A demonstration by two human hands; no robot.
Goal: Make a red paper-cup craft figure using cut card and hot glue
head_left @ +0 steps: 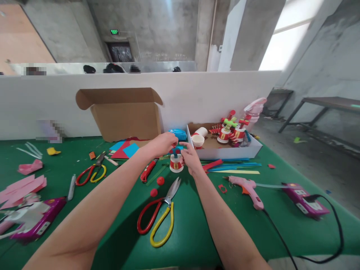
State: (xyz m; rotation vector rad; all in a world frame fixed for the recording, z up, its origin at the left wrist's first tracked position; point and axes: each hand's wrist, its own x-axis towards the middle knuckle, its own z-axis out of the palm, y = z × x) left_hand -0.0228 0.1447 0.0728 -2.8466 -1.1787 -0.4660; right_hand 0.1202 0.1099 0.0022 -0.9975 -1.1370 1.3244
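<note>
Over the middle of the green table, a small upside-down paper cup (176, 167) with a red and gold band has blue strips on its top. My left hand (165, 144) is closed in a pinch just above those strips; what its fingertips hold is hidden. From the right, my right hand (190, 156) has its curled fingers against the cup's side, the index finger stretched toward the blue strips. Nearer me lie red-and-yellow-handled scissors (168, 201) and two red balls (160, 181). A red utility knife (147, 171) lies left of the cup.
Behind right, a white box (225, 153) holds cups and finished spring toys. A pink glue gun (247, 187) lies at right, its cord trailing forward. Colored strips (234, 167), more scissors (92, 170), paper sheets (122, 149) and an open cardboard box (128, 120) stand around. A white partition (174, 90) runs behind.
</note>
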